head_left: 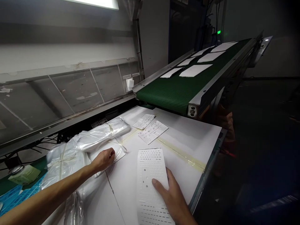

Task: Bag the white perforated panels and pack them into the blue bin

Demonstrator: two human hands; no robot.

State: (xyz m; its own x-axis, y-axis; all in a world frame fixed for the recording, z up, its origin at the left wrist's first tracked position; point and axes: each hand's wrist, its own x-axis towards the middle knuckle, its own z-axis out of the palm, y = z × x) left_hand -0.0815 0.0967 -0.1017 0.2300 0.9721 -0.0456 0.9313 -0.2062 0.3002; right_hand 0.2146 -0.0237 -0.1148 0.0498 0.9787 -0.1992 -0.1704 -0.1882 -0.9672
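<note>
- right hand (pixel 172 193) grips perforated card (pixel 151 178), toward the bench's (pixel 197 131) right edge.
- left hand (pixel 104 159) curls beside plastic bags (pixel 100 137); holding, i cannot tell.
- work seems unfinished: six sheets (pixel 195 70) lie on conveyor (pixel 161 93).

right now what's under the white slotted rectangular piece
The flat white tabletop shows around the white slotted rectangular piece, held by the right hand. Anything directly beneath is covered.

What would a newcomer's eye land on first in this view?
Probably the ribbed green conveyor belt, sloping toward the upper right with flat white pieces in two rows. Next, at bottom centre, the slotted white panel held in the right hand. To its left, bundled clear plastic bags lie by the curled left hand.
</note>
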